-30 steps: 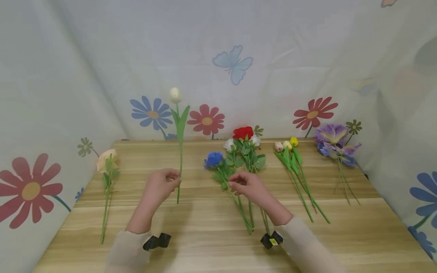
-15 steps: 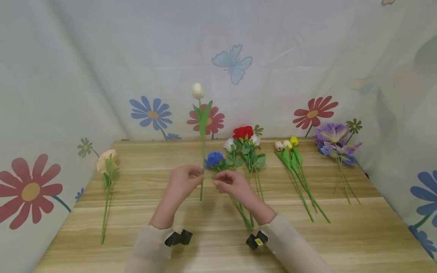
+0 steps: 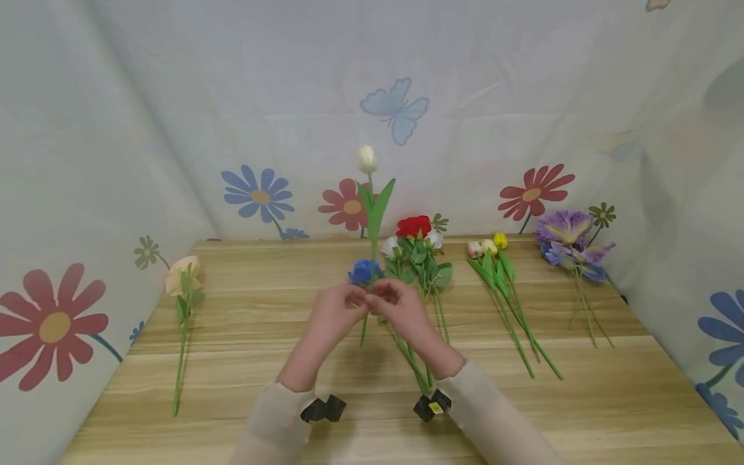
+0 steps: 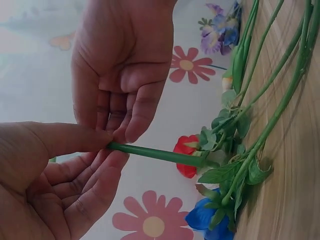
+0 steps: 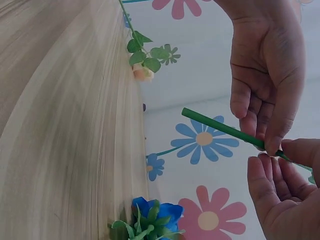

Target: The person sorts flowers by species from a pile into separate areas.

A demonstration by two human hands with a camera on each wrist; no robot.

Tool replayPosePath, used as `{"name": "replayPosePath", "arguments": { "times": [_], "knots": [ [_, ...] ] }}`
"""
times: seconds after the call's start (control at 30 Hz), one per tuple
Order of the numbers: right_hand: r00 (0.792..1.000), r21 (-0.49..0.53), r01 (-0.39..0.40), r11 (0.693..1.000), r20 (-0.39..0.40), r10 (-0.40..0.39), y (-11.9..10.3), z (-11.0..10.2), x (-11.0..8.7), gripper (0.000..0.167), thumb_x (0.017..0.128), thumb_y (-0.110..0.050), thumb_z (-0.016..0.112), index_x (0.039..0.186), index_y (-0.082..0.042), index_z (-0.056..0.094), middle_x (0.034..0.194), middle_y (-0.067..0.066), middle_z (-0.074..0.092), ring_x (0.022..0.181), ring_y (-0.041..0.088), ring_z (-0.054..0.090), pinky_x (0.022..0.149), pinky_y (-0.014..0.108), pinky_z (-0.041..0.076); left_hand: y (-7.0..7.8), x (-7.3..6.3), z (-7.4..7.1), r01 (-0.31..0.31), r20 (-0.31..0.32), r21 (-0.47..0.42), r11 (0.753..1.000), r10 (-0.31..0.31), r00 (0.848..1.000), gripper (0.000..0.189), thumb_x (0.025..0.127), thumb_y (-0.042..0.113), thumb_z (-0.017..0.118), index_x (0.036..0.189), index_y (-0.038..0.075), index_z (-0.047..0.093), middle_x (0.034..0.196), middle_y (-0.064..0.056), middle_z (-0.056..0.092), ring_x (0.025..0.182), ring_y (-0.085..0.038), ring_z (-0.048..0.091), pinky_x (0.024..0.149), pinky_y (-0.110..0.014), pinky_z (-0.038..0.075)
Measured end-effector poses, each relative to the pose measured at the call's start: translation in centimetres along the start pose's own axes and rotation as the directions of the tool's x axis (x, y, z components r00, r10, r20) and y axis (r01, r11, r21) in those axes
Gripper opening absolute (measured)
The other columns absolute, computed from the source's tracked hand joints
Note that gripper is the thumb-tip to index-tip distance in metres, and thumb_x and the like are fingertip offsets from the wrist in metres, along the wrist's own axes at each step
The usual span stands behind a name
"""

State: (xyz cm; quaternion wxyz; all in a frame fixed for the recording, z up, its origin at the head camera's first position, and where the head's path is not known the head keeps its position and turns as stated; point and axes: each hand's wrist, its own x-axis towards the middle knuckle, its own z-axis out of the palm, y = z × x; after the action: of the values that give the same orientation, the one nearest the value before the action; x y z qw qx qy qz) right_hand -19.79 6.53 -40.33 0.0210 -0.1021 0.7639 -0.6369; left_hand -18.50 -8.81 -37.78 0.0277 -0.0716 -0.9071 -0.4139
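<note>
A white artificial tulip [image 3: 367,159] with green leaves stands upright above the table, its lower stem between both hands. My left hand [image 3: 339,310] pinches the stem between thumb and fingertips. The free lower end of the stem [image 4: 165,156] sticks out past the left fingers in the left wrist view. My right hand [image 3: 401,310] meets the left fingertips, its thumb and fingers curled around the stem just above them. In the right wrist view the right hand [image 5: 287,200] sits close against the left hand [image 5: 267,70]. A blue flower [image 3: 363,272] lies right behind the hands.
Red rose [image 3: 414,226] and white blooms lie behind the right hand. Several small tulips [image 3: 489,247] lie to the right, with purple-blue flowers [image 3: 565,229] beyond. A peach rose [image 3: 183,276] lies at the left of the wooden table [image 3: 244,361]. A patterned curtain hangs behind.
My left hand has carried the white tulip to the right. My right hand has moved left from beside the blue flower's stem to the tulip's stem, and the fingertips now meet.
</note>
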Motion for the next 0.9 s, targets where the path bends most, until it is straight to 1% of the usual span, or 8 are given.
{"name": "replayPosePath", "arguments": {
  "times": [0.13, 0.23, 0.4, 0.5, 0.6, 0.73, 0.83, 0.9],
  "knots": [
    [1.000, -0.004, -0.006, 1.000, -0.028, 0.006, 0.3, -0.1, 0.0, 0.027, 0.097, -0.013, 0.069, 0.120, 0.001, 0.067, 0.114, 0.020, 0.071, 0.094, 0.014, 0.067, 0.080, 0.032, 0.060, 0.1, 0.0, 0.3, -0.019, 0.005, 0.026, 0.999, 0.019, 1.000, 0.017, 0.093, 0.015, 0.073, 0.103, 0.002, 0.078, 0.098, -0.012, 0.078, 0.090, -0.025, 0.071, 0.078, -0.038, 0.061],
    [0.999, -0.001, 0.007, 1.000, -0.046, -0.007, 0.5, -0.2, 0.0, 0.026, 0.098, -0.012, 0.069, 0.119, 0.003, 0.067, 0.113, 0.021, 0.071, 0.091, 0.010, 0.067, 0.081, 0.032, 0.061, 0.1, 0.0, 0.4, -0.022, 0.015, 0.024, 0.999, 0.022, 1.000, 0.017, 0.093, 0.015, 0.074, 0.103, 0.002, 0.077, 0.098, -0.012, 0.078, 0.088, -0.024, 0.072, 0.075, -0.036, 0.061],
    [0.998, 0.062, 0.032, 0.998, -0.064, -0.028, 0.7, -1.3, -0.1, 0.025, 0.098, -0.004, 0.066, 0.118, 0.010, 0.063, 0.109, 0.024, 0.068, 0.084, 0.005, 0.065, 0.080, 0.027, 0.062, -0.4, 0.0, -0.1, -0.040, 0.061, 0.026, 0.999, 0.038, 0.997, 0.023, 0.093, 0.014, 0.075, 0.112, 0.002, 0.075, 0.099, -0.013, 0.077, 0.088, -0.024, 0.073, 0.075, -0.036, 0.061],
    [0.999, 0.083, 0.009, 0.996, -0.050, -0.005, 1.0, -2.7, -0.1, 0.027, 0.098, -0.002, 0.064, 0.121, 0.014, 0.059, 0.106, 0.019, 0.067, 0.085, 0.006, 0.065, 0.080, 0.022, 0.060, -1.4, 0.0, -1.1, -0.057, 0.071, 0.057, 0.997, 0.053, 0.996, 0.029, 0.093, 0.017, 0.075, 0.117, 0.002, 0.073, 0.099, -0.013, 0.077, 0.088, -0.024, 0.072, 0.077, -0.039, 0.061],
    [0.999, 0.044, -0.026, 0.999, -0.037, 0.027, 1.6, -4.6, -0.5, 0.030, 0.100, -0.003, 0.061, 0.124, 0.014, 0.056, 0.105, 0.012, 0.066, 0.087, 0.005, 0.064, 0.082, 0.023, 0.061, -2.9, -0.2, -2.4, -0.052, 0.067, 0.094, 0.994, 0.046, 0.997, 0.032, 0.094, 0.020, 0.074, 0.121, 0.002, 0.073, 0.100, -0.014, 0.077, 0.090, -0.025, 0.072, 0.080, -0.042, 0.060],
    [0.997, -0.012, -0.056, 0.998, -0.045, 0.055, 2.7, -7.2, -1.1, 0.030, 0.102, -0.004, 0.059, 0.125, 0.014, 0.055, 0.105, 0.009, 0.064, 0.085, 0.001, 0.063, 0.083, 0.025, 0.062, -5.1, -0.6, -4.5, -0.009, 0.064, 0.138, 0.990, 0.000, 0.998, 0.033, 0.096, 0.021, 0.071, 0.123, 0.001, 0.071, 0.104, -0.015, 0.076, 0.094, -0.028, 0.071, 0.082, -0.044, 0.059],
    [0.995, -0.034, -0.081, 0.996, -0.058, 0.078, 3.5, -9.1, -1.7, 0.031, 0.102, -0.004, 0.058, 0.127, 0.015, 0.054, 0.104, 0.008, 0.063, 0.083, -0.002, 0.062, 0.080, 0.020, 0.060, -6.8, -1.2, -6.1, 0.024, 0.052, 0.167, 0.986, -0.033, 0.998, 0.034, 0.098, 0.021, 0.069, 0.124, 0.000, 0.070, 0.107, -0.017, 0.075, 0.096, -0.030, 0.070, 0.081, -0.045, 0.059],
    [0.992, -0.052, -0.108, 0.993, -0.074, 0.104, 3.9, -10.4, -2.1, 0.033, 0.103, -0.005, 0.058, 0.128, 0.015, 0.053, 0.105, 0.007, 0.062, 0.082, -0.003, 0.061, 0.079, 0.019, 0.060, -7.9, -1.6, -7.3, 0.033, 0.039, 0.187, 0.982, -0.041, 0.998, 0.035, 0.098, 0.021, 0.068, 0.125, -0.001, 0.069, 0.108, -0.019, 0.075, 0.097, -0.033, 0.071, 0.080, -0.046, 0.059]
  ]
}}
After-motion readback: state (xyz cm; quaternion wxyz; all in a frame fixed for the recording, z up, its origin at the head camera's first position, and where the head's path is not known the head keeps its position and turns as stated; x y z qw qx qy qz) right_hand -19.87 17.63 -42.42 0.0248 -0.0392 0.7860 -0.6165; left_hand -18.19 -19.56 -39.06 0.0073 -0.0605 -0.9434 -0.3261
